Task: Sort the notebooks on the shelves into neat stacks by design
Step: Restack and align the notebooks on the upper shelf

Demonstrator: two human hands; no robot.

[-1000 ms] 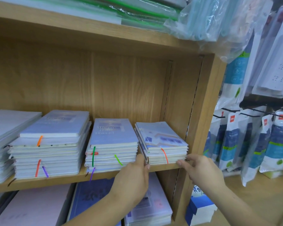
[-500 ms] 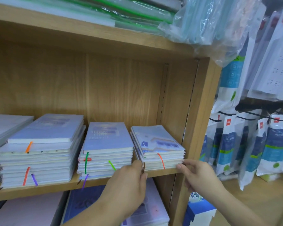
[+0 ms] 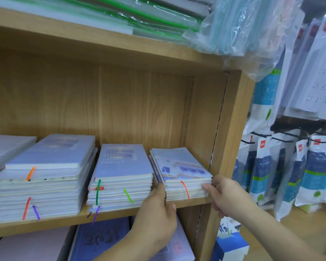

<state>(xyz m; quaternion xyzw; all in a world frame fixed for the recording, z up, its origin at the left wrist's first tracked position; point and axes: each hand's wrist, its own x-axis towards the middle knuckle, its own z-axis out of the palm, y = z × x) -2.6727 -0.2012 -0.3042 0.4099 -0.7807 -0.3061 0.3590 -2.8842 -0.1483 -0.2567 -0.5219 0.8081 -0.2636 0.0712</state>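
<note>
Several stacks of pale blue notebooks lie on a wooden shelf (image 3: 51, 221). The rightmost small stack (image 3: 181, 172), with a red ribbon hanging down its front, sits against the shelf's right wall. My left hand (image 3: 156, 213) grips its front left corner, thumb up along the side. My right hand (image 3: 224, 194) holds its front right corner with curled fingers. A middle stack (image 3: 120, 176) with green and red ribbons stands just left of it. Further left is a taller stack (image 3: 43, 178) with orange, red and purple ribbons.
The shelf's right upright (image 3: 231, 138) stands close to the held stack. Plastic-wrapped folders (image 3: 139, 14) and bags lie on the shelf above. Packaged goods (image 3: 312, 176) hang on hooks to the right. Larger notebooks (image 3: 102, 240) lie on the shelf below, and a blue box (image 3: 231, 242) sits on the floor.
Both hands have stayed on the rightmost stack's front corners; the stack sits a little straighter against the right wall. The view has shifted slightly.
</note>
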